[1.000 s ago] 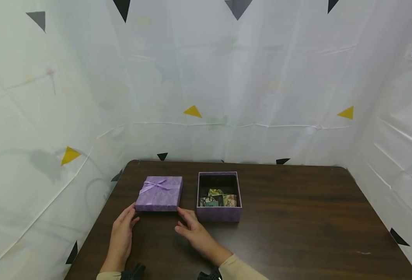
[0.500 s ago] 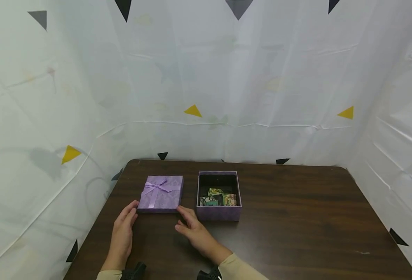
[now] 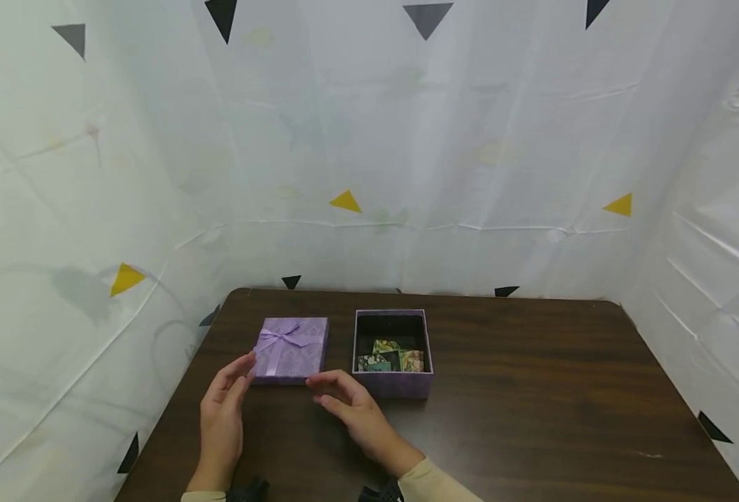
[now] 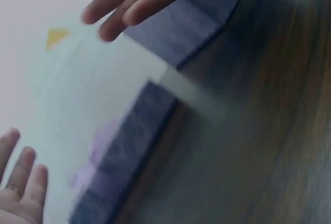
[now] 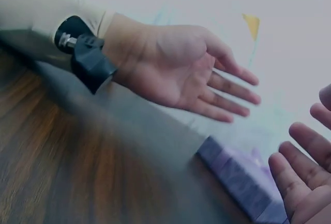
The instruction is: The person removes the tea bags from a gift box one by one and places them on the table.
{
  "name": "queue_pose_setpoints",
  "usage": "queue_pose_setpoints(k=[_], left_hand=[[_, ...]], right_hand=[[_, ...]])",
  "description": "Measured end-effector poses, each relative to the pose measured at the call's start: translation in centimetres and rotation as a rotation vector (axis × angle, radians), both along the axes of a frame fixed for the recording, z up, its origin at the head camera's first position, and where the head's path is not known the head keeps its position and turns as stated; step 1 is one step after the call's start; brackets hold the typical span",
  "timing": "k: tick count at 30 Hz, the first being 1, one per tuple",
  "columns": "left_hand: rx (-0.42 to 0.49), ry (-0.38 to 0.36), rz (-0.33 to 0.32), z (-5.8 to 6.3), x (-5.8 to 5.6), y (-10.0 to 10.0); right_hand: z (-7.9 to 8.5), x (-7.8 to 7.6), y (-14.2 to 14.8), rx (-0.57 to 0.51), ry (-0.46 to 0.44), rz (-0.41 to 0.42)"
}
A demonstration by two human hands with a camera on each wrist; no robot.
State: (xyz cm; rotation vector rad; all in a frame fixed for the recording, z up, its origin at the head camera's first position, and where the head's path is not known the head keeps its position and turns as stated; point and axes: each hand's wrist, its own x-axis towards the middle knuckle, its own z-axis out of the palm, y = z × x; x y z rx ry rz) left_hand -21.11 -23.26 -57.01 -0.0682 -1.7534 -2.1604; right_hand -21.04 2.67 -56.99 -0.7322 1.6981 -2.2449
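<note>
A square purple gift box lid [image 3: 293, 352] with a ribbon bow lies on the table in the head view. My left hand [image 3: 222, 422] is at its near left corner, fingers relaxed, the fingertips overlapping the lid's edge in this view. Fingers extended, my right hand [image 3: 358, 418] is by the near right corner, between lid and box. Neither hand grips anything; the right wrist view shows the left palm [image 5: 170, 63] apart from the lid [image 5: 238, 180]. To the right stands the matching uncovered box [image 3: 393, 385], with several small printed pieces [image 3: 412, 360] inside its black interior.
The dark wood-grain table [image 3: 532, 404] extends to the right of the box. White curtains [image 3: 470, 139] with printed triangles surround its back and sides. A black wrist camera [image 5: 90, 61] is strapped on the left wrist.
The lid has shifted slightly right and turned straighter to the table. Both hands have eased off its corners, the left rising a little and the right moving slightly left. The box has stayed put.
</note>
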Motion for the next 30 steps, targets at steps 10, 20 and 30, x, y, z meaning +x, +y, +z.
queue_pose_setpoints(k=[10,20,30], left_hand=[[-0.252,0.089,-0.226,4.9,0.4,3.3],[-0.457,0.071,-0.348,6.9,-2.5,9.6],[-0.569,-0.105,-0.404,4.9,-4.5,14.7]], right_hand=[[5.6,-0.7,2.4,0.060,0.029,-0.044],[8.4,-4.1,7.0,0.168,-0.111,-0.168],[9.2,-7.6,10.8,0.375,-0.213,-0.180]])
